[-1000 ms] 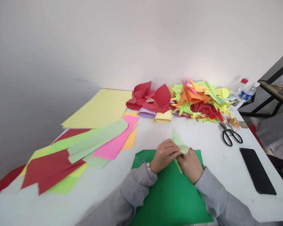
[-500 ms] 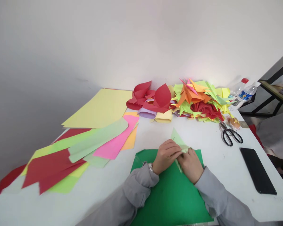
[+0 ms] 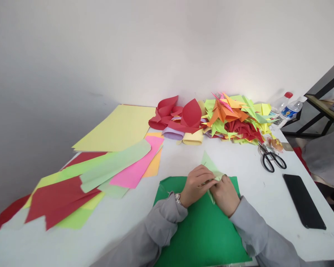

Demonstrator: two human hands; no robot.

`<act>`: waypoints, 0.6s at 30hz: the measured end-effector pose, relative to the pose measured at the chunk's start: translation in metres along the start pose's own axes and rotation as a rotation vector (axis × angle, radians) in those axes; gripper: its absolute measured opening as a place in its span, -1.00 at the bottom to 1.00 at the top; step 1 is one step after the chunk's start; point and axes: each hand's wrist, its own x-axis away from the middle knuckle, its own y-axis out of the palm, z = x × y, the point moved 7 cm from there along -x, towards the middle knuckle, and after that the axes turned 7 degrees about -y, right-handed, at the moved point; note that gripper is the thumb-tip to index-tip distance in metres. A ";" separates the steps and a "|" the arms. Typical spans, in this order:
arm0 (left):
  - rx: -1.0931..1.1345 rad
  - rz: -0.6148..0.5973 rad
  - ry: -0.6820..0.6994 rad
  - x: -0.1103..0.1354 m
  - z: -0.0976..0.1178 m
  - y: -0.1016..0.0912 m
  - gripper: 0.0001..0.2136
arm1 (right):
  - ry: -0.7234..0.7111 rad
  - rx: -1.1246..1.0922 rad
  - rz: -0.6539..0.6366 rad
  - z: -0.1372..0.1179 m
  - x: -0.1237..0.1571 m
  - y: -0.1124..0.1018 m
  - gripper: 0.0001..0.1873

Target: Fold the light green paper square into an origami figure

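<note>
My left hand (image 3: 196,184) and my right hand (image 3: 225,194) meet over a pale green folded paper piece (image 3: 208,163). Both pinch it between thumb and fingers, the hands touching each other. A pointed tip of the piece sticks up beyond my fingers and another tip pokes out below them. The piece rests over a dark green sheet (image 3: 200,233) lying on the white table (image 3: 247,165) in front of me. Grey sleeves cover both forearms, and a watch shows at my left wrist.
Loose coloured sheets (image 3: 100,167) fan out at the left. A heap of folded paper shapes (image 3: 231,116) and red curled paper (image 3: 178,115) lies at the back. Black scissors (image 3: 271,159), a black phone (image 3: 303,202) and two bottles (image 3: 288,107) are at the right.
My hands have barely shifted; the fingers work slightly at the pale green piece. Everything else stays put.
</note>
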 end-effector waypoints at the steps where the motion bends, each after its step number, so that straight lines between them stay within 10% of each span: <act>1: 0.001 -0.004 -0.003 0.000 0.001 0.001 -0.98 | 0.003 -0.008 -0.007 0.000 0.000 0.002 -0.85; 18: 0.029 -0.015 -0.001 -0.004 0.010 0.004 -0.89 | 0.034 -0.073 -0.012 0.003 0.003 0.013 -0.77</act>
